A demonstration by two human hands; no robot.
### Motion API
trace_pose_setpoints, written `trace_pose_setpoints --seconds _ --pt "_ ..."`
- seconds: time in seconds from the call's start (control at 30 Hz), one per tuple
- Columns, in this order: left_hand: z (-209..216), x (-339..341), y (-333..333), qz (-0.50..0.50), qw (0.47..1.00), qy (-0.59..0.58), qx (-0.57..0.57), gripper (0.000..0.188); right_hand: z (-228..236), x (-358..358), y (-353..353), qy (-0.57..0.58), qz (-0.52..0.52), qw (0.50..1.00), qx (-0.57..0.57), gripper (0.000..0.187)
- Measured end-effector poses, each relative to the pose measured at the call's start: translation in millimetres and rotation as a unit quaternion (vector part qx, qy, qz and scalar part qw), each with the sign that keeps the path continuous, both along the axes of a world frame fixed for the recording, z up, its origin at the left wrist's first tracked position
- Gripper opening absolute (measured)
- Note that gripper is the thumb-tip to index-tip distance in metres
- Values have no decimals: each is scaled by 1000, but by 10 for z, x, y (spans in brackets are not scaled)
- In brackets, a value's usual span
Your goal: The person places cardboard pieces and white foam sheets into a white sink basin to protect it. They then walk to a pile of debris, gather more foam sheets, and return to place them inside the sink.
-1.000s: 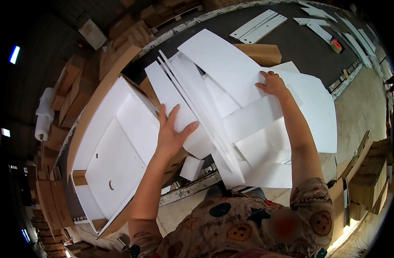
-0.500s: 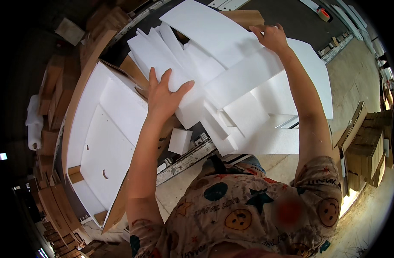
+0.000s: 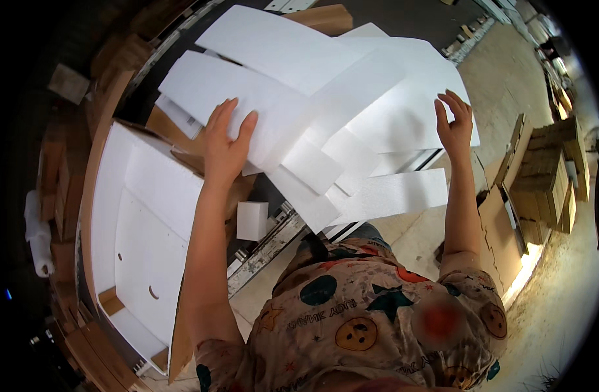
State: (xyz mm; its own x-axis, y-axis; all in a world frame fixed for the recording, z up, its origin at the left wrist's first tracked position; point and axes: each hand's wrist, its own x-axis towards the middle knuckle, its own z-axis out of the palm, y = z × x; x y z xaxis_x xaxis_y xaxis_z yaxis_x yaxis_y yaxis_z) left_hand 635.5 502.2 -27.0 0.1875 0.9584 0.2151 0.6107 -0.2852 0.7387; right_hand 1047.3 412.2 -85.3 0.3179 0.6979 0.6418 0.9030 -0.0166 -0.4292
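Note:
A loose heap of white foam sheets covers the work surface in front of me, the pieces overlapping at different angles. My left hand is over the heap's left part, thumb apart from the fingers, with nothing in it. Beneath and beside it lies a broad white foam sheet. At the heap's right edge my right hand has its fingers bent and spread, empty, above another wide foam sheet. Whether either hand touches the foam is hard to tell. Smaller foam pieces lie nearer to me.
To the left stands an open cardboard box lined with white foam, holding a white panel with holes. A small white block sits by the metal rail. Stacked flat cardboard stands on the right.
The foam sheets have settled flatter and spread out. My right hand has let go of the far sheet and come nearer to me. My left hand hovers with fingers closer together.

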Motion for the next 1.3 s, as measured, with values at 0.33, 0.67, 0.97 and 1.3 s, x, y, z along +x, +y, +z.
trace_pose_setpoints --seconds 0.33,0.67,0.97,1.3 --pt "-296 -51 -99 -62 981 160 94 54 -376 237 -1678 609 -40 691 -388 67" --pt "-201 201 -5 -26 989 -109 92 35 -678 -240 -921 576 37 780 -240 20" --pt "-178 39 -48 -43 979 114 164 37 -648 -455 -654 470 37 814 -340 25" --pt "-193 -4 -113 -67 985 89 129 47 -286 89 -218 319 27 921 -220 24"
